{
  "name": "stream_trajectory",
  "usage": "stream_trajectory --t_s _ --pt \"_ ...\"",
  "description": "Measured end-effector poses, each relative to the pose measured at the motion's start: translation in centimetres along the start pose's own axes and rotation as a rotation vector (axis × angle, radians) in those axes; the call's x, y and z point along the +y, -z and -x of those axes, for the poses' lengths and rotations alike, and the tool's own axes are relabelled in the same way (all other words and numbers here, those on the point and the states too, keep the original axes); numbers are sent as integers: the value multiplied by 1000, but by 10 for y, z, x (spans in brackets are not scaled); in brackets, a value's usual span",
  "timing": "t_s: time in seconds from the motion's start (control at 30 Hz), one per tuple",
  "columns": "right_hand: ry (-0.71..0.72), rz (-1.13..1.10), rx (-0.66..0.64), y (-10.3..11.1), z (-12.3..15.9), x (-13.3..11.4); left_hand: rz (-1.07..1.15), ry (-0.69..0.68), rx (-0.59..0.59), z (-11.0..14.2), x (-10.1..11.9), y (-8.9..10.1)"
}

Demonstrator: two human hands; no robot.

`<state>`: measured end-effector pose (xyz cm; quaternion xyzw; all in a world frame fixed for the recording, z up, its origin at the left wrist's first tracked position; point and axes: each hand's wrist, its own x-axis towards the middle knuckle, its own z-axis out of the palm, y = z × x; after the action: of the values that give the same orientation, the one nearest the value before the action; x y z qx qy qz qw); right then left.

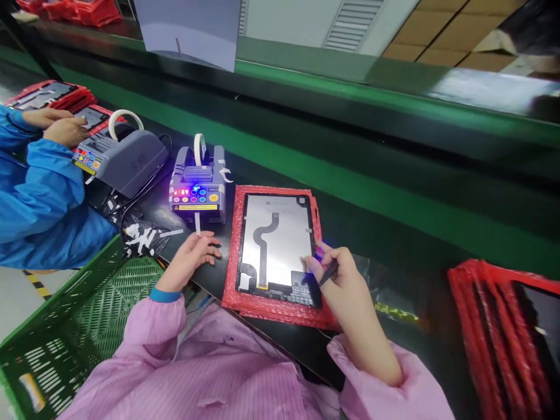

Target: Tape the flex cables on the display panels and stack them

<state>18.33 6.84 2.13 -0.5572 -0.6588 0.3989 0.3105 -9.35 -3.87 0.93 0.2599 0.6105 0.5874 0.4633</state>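
Observation:
A tablet screen assembly (284, 233) lies back side up on red bubble wrap (230, 280), a dark curved ribbon cable running down its silver back. My right hand (341, 271) is closed around a slim black tool (329, 273) at the screen's right edge; the tool's exact kind is unclear. To the left, my left hand (195, 256) has its fingers stretched out and apart, just under a strip of white tape (197, 223). That strip hangs from the front of a grey tape dispenser (199, 181) with lit buttons. Whether the fingertips touch the strip cannot be told.
A second tape dispenser (126, 154) and a co-worker's hands (61, 125) are at left. Tape scraps (142, 236) lie on black plastic near a green crate (87, 315). More screens in red bubble wrap (485, 315) lean at right. A green ledge (350, 175) runs behind.

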Motion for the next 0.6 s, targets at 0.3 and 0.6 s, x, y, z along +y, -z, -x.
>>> stream_trajectory --t_s 0.3,0.6 --pt "-144 -315 548 78 48 45 199 -258 108 -10 -1 -3" --pt "-294 -238 609 91 70 99 -289 -526 -52 6 -7 -31"
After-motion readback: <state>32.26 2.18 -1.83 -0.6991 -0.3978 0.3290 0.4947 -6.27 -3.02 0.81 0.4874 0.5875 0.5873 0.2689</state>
